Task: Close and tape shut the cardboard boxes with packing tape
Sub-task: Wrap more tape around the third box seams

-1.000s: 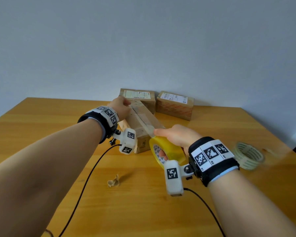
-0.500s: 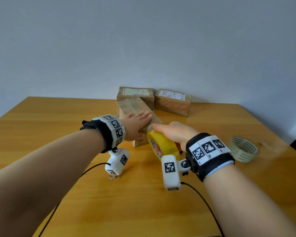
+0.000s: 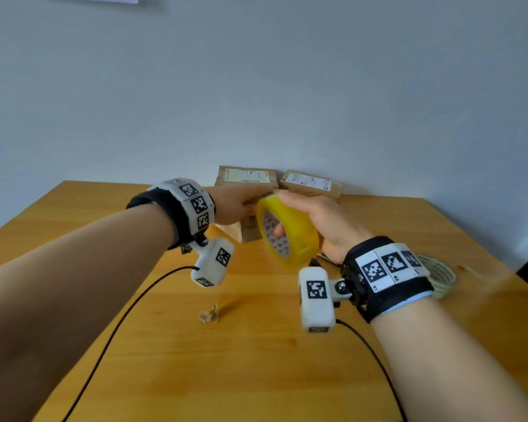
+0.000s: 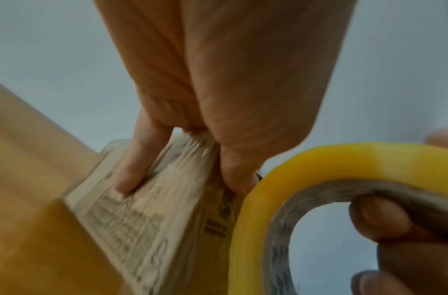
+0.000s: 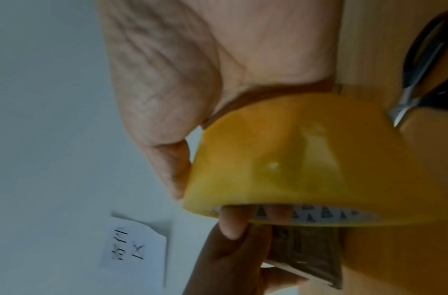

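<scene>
The left hand (image 3: pixel 235 205) grips a box (image 3: pixel 250 229) from above, thumb down one side and fingers (image 4: pixel 134 171) down the other, pinching it between them; the left wrist view shows clear film and print on the box face under the fingers, blurred. The box stands on the table (image 3: pixel 256 360) just below and ahead of that hand. The right hand (image 3: pixel 320 220) holds a yellow tape roll (image 3: pixel 290 236) on edge, its fingers hooked through the core and the thumb lying over the outer rim, so the hand is curled firmly round the roll. The roll sits just right of the left hand, touching or nearly touching the box; which, I cannot tell. Beyond both hands, against the wall, lie two labelled boxes (image 3: pixel 247 178) side by side. Behind the right wrist lies a pale tape roll (image 3: pixel 439 275), partly hidden by the wristband. The right wrist view shows scissors (image 5: pixel 419 65) on the table just beside the right hand. Nearer the person than the left hand lies a small crumpled scrap (image 3: pixel 209 315), and black cables (image 3: pixel 119 324) run back from both wrist cameras.
</scene>
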Tool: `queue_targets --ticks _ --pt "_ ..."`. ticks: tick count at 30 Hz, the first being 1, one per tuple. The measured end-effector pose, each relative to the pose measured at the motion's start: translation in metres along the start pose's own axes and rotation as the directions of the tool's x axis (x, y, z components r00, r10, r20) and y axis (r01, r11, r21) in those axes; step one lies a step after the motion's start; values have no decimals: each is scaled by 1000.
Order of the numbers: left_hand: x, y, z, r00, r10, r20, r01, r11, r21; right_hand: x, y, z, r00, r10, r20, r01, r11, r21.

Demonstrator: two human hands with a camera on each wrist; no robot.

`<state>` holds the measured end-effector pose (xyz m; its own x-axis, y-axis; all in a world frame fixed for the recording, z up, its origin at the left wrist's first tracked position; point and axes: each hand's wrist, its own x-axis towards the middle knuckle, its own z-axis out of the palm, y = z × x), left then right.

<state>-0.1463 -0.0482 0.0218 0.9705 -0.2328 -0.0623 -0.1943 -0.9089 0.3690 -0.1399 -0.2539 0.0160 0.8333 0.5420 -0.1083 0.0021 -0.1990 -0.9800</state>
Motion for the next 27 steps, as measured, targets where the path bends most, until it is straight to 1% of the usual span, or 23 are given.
queue_targets --ticks 3,5,8,10,13,14,16,17,18,19,21,22,23,25,27 --pt "-7 7 -29 994 -108 31 111 985 -135 -5 -30 -2 986 -154 -56 161 975 152" --pt "-11 6 -45 987 -157 25 159 965 -210 -6 -46 0 973 -219 -79 231 947 224" --pt "-18 -2 -57 979 -203 35 205 938 -281 -4 -62 7 964 -253 -81 265 920 288" --pt "-21 -1 -59 972 -233 12 224 917 -329 -1 -67 16 964 -251 -85 265 925 273" --pt "-24 3 -60 964 -248 -93 211 931 -297 1 -75 29 961 -253 -111 273 935 227" --pt "-26 2 -60 964 -250 -88 208 920 -333 2 -77 32 962 -246 -120 268 935 231" --pt "-30 -2 -57 967 -252 -36 211 874 -437 5 -82 37 964 -233 -127 258 936 239" --pt "-31 -4 -54 967 -252 -37 212 876 -433 7 -83 39 965 -229 -126 254 937 238" --pt "-33 -5 -50 966 -253 -57 213 901 -378 8 -85 42 965 -228 -129 254 937 239" --pt "-33 -5 -45 960 -260 -108 216 926 -310 9 -85 44 965 -225 -135 253 937 241" --pt "-31 -5 -36 932 -259 -253 210 956 -202 11 -88 47 964 -223 -143 253 934 251" --pt "-29 -5 -35 921 -239 -309 187 964 -189 11 -90 47 964 -227 -140 257 930 263" --pt "-28 -5 -38 917 -224 -330 166 967 -195 11 -93 45 963 -236 -131 264 924 275" --pt "-28 -4 -51 934 -203 -292 136 962 -236 13 -101 41 959 -264 -107 283 917 281" --pt "-30 -4 -64 959 -192 -210 120 942 -312 14 -109 37 953 -283 -107 302 914 270"
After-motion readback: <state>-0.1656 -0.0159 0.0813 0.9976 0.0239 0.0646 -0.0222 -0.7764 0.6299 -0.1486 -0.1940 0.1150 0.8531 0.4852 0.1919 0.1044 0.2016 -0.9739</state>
